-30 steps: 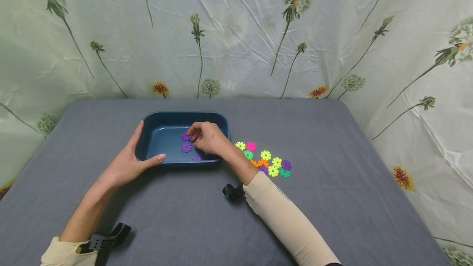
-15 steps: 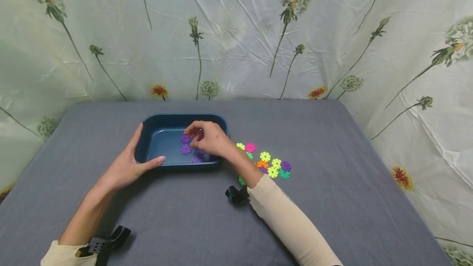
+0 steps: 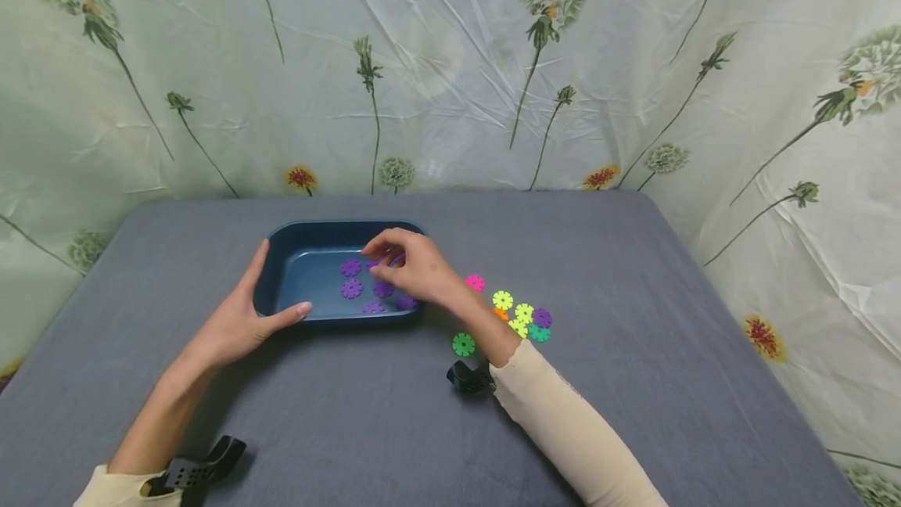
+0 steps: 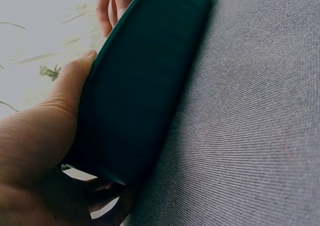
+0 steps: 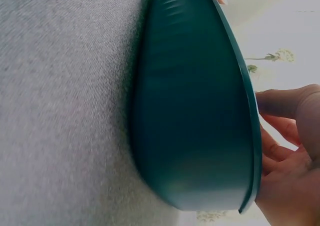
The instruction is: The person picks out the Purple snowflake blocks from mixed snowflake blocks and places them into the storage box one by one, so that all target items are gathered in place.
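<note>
A dark blue rectangular tray (image 3: 310, 318) stands on the grey cloth. My left hand (image 3: 235, 319) grips its left end; the thumb lies along the near rim and, in the left wrist view, the other fingers (image 4: 102, 196) wrap the end. Over the right half of the tray is my right hand (image 3: 415, 264), its fingers loosely bent and thumb apart from the index finger. Below it several purple notched discs (image 3: 352, 289) lie on the tray floor, some partly hidden by the fingers. The tray wall (image 5: 195, 101) hides part of the right hand's fingertips in the right wrist view.
Right of the tray lie loose discs: a pink disc (image 3: 475, 282), a green disc (image 3: 463, 344), a teal disc (image 3: 539, 332), a purple disc (image 3: 542, 318), yellow discs (image 3: 503, 300) and an orange one partly behind the right forearm. A flower-print curtain (image 3: 450, 100) hangs behind the table.
My right hand has shifted slightly right over the tray, uncovering more purple discs. Its forearm now covers some loose discs and exposes the green one. The left hand keeps its hold on the tray.
</note>
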A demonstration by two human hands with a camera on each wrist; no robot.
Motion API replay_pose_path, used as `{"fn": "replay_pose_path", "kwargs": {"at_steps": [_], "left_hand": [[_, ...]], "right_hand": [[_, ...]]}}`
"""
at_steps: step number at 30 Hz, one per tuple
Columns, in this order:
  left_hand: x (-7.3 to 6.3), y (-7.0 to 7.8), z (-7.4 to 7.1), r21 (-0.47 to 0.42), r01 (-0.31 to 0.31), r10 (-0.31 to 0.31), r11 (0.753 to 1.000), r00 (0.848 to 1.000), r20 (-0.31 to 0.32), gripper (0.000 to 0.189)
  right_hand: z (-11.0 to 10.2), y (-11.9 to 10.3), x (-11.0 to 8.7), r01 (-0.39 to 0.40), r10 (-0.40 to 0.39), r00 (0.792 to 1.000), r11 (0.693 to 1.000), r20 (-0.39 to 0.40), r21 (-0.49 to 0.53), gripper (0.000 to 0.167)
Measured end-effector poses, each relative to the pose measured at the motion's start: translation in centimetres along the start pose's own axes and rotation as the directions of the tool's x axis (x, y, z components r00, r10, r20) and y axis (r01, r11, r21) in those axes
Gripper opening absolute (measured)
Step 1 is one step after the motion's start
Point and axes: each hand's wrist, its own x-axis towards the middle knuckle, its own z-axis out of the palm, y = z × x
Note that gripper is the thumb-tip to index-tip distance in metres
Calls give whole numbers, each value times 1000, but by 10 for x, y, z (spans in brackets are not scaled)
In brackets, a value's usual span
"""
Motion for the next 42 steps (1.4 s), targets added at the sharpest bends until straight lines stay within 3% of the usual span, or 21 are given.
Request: {"fn": "replay_pose_path", "kwargs": {"at_steps": [13,26,36,42], "left_hand": [[-1,-2,0,12,-33,33,999,999,1,124],[-2,0,1,20,-16,17,1000,1000,-5,126],[-1,-2,1,20,-38,39,999,999,-10,127],[-2,-2,-1,12,-60,60,998,998,-10,127]], "right_hand": [[-13,6,-19,49,-48,997,999,-55,24,26],[-29,13,-41,34,-30,996,999,-84,43,25],[-41,19,-53,55,-51,994,998,-97,34,22],[-52,25,-62,24,-19,993,999,-120,40,22]]}}
